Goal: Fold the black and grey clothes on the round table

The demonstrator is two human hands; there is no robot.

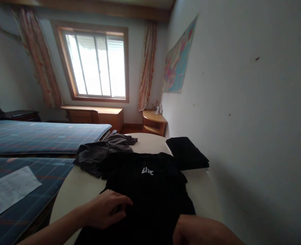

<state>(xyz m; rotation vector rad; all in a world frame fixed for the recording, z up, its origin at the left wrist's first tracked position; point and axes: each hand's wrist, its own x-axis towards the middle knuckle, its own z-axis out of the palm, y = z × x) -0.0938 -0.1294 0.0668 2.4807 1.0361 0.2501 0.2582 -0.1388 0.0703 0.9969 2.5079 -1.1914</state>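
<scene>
A black T-shirt (pixel 150 194) with small white lettering lies spread on the round table (pixel 71 190). My left hand (pixel 107 207) is over the left side of the shirt, its fingers bent and a gap showing between thumb and forefinger. Nothing is visible inside that hand. Down at the lower right edge of the shirt is my right hand (pixel 191 228), seen from the back with its fingers hidden. Crumpled grey clothing (pixel 96 153) sits on the table's far left, touching the shirt. A folded black garment stack (pixel 187 153) lies at the far right.
To the left are mattresses with blue plaid covers (pixel 45 136), one bearing a printed sheet of paper (pixel 12 190). A white wall (pixel 255 136) rises close on the right. Beyond the table stand a low wooden desk (pixel 112 115) and a corner shelf (pixel 154 119).
</scene>
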